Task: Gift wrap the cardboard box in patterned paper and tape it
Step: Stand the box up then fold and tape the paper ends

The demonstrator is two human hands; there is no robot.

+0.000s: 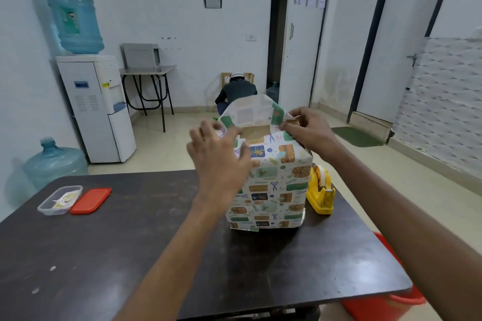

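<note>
At the top right rim of the cardboard box (254,131), pinching a folded corner of the patterned paper (271,185) between thumb and fingertips (284,126) of the right hand (310,130). Across at the top left rim, pressing the paper inward with the spread fingers (208,129) of the left hand (219,154), thumb laid on the near face. Between the two, leaving a patch of bare brown cardboard uncovered, with the far flap (250,112) standing up behind it, not yet folded down. Lower, wrapped snugly over the near face down to the desk (130,242), with a sliver of paper poking out at the bottom near edge. Standing upright toward the far right corner of the desk, just beside a yellow tape dispenser (322,190) on the right side. Judged well past halfway: body covered, top end mid-fold. Left to do, by the look of it: tucking both side folds, lowering the far flap, taping it shut; no tape visible on the top so far. Over by the left edge of the desk, a clear container (60,199) and its red lid (91,200) touching side by side, well apart from the box.
</note>
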